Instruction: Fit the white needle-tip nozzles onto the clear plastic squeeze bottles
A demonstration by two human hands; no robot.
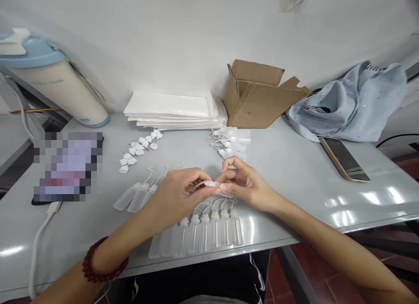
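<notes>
Between my two hands is a small translucent plastic bottle, its neck end partly covered by my fingers. My left hand pinches it from the left, thumb along the near side. From the other side my right hand grips it between thumb and fingers. Just below lies a row of similar clear bottles with thin looped straps at their tops. More bottles show behind my left forearm, partly hidden by it. Beyond my right hand, a small pile of bottles with white tops lies on the table.
Loose white caps lie at the left. White padded envelopes are stacked by the wall beside an open cardboard box. A tumbler, a blurred phone with cable, another phone and a blue cloth bag flank the table.
</notes>
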